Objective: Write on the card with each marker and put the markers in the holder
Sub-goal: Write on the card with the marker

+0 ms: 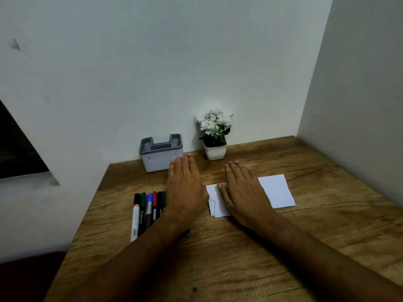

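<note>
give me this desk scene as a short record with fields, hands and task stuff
left hand: open, palm down, partly covering the markers
right hand: open, flat on the card
markers: capped, lying side by side on the table, left of the card
card: white, lying flat on the table
holder: grey, against the wall, no markers seen in it
flower pot: right of the holder
table: wooden

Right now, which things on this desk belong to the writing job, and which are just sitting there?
For the job: markers, white card, grey holder, left hand, right hand.
Just there: potted white flowers, wooden desk.
</note>
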A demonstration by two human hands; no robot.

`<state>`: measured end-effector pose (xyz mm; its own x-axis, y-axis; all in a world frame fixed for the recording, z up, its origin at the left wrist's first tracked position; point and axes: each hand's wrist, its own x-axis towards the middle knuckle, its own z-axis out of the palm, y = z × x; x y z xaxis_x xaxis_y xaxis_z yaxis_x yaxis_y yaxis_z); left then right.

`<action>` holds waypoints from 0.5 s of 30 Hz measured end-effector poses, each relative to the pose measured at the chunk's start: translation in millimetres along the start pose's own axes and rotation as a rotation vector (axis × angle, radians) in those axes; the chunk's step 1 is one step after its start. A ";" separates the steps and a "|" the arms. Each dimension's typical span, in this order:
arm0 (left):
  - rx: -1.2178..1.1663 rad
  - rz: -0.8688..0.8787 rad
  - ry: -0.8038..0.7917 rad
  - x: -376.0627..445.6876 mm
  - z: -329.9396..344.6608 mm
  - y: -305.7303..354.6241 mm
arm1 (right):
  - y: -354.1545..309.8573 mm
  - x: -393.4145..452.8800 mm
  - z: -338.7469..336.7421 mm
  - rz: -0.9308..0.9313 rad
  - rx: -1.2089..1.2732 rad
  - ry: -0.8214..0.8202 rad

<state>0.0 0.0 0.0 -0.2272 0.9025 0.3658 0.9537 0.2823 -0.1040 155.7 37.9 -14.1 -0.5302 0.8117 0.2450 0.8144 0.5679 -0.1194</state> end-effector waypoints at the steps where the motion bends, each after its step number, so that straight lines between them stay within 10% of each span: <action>1: 0.020 0.008 -0.030 -1.5 1.1 -1.1 | -1.1 0.1 1.1 0.005 0.000 -0.031; 15: -0.064 -0.038 -0.169 -7.0 3.4 -4.8 | -5.4 -1.9 8.9 -0.009 0.002 -0.123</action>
<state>-3.7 -6.6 -5.2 -0.2881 0.9349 0.2074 0.9531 0.3009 -0.0320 150.2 34.4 -22.4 -0.5623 0.8172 0.1264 0.8092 0.5753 -0.1194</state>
